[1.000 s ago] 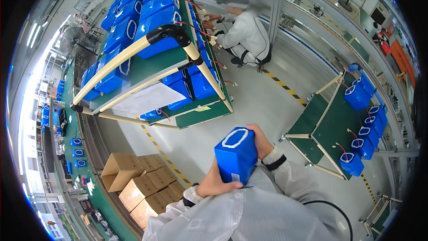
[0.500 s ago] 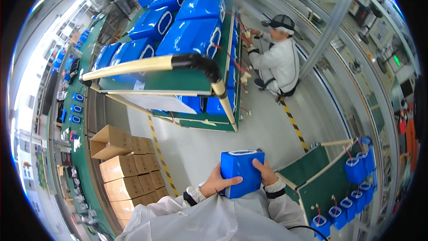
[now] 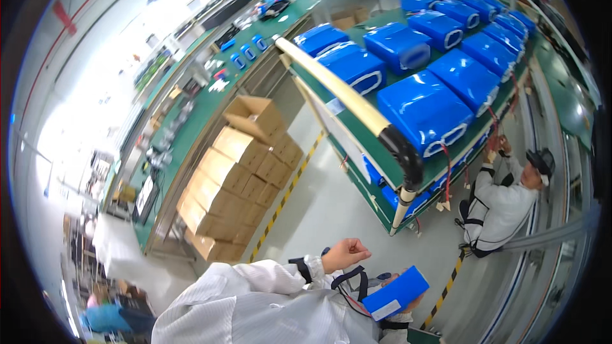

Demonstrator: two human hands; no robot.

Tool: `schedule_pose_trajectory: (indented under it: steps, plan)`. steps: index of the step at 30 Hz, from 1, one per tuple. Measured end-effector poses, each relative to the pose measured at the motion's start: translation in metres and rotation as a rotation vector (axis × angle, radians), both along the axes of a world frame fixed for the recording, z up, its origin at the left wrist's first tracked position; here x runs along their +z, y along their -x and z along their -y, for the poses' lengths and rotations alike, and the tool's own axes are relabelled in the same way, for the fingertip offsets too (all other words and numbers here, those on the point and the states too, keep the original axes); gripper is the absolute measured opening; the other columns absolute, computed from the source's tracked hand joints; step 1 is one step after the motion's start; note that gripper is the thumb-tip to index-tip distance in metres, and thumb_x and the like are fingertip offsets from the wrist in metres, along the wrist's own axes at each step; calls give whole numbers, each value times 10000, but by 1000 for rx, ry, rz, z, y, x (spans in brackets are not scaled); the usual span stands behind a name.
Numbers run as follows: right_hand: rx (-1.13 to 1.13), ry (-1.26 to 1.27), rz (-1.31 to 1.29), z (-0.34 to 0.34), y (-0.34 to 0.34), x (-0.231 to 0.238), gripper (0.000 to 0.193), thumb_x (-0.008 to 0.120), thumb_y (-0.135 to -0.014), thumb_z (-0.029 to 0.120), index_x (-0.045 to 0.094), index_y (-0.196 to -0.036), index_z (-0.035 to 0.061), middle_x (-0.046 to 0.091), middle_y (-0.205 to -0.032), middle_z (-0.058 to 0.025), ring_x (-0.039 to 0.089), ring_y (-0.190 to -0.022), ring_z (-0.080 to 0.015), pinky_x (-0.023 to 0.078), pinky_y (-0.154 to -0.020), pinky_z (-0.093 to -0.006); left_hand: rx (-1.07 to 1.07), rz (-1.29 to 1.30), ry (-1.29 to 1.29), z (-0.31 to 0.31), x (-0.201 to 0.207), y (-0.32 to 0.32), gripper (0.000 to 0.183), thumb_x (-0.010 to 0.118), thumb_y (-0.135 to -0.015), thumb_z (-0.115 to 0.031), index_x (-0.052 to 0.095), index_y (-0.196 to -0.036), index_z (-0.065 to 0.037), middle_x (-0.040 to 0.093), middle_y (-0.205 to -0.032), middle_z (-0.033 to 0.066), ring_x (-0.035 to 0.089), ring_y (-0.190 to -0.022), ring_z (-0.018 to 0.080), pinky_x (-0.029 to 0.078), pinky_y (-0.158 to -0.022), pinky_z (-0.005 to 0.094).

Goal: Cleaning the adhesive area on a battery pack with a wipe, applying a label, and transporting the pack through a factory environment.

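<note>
My right hand grips a blue-wrapped battery pack low in front of my body, most of the hand hidden behind it. The pack is tilted, with a white label on the side facing up. Dark straps and thin red and black wires lie just left of the pack, close to my sleeve. Apart from the pack, up and to its left, my left hand has its fingers curled together with nothing visible in them. Both wrists wear black bands over white sleeves.
Ahead stands a green-topped cart with pale tube rails, loaded with several larger blue packs. Stacked cardboard boxes stand at left beside a long green workbench. A co-worker crouches right of the cart, hands at its wires.
My left hand has let go of the battery pack and moved away from it. The pack is now tilted in my right hand. My view has swung left, showing more of the workbench.
</note>
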State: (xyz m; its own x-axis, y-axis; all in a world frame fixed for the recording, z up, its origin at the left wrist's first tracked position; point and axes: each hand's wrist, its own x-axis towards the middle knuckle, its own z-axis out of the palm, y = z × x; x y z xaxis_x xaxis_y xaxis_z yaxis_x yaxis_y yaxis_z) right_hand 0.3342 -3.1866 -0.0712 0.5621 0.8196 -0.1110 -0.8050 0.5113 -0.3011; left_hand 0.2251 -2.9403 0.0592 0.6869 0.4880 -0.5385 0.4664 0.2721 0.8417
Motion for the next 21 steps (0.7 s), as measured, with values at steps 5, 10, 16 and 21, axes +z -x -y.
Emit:
schedule_pose_trajectory:
  steps: [5,10,16,21]
  plan:
    - [-4,-240,-302,8,-34,25,812,583,-936,618,374,-1503,75,607,-1184,-201,602,-1147,-320,442,-1061,-495,-256,-124,106,18,22,19,511,722,-960,-293,526,-1371,-60,626,-1248,145,582,-1169,164,483,-971,321]
    - [-127,-391,-306,57,-79,-50,638,553,-992,469,394,-1512,136,559,-1330,-145,510,-1278,-288,354,-1136,-453,-549,263,237,63,15,-17,765,696,-957,-239,292,-1604,-188,486,-1518,164,448,-1421,253,359,-1160,416]
    - [-397,-326,-431,18,-89,-2,378,560,-987,409,588,-1244,134,597,-1109,-41,544,-991,-207,432,-918,-406,-818,126,-124,77,17,-66,337,696,-902,-81,710,-1235,-35,741,-1014,111,700,-901,159,568,-790,314]
    - [-796,-294,-459,91,-61,-18,817,574,-891,730,524,-1396,89,609,-1294,-139,583,-1149,-328,464,-1027,-506,-554,-3,78,67,14,-86,316,699,-925,-70,701,-1232,5,755,-1080,99,722,-951,152,572,-808,278]
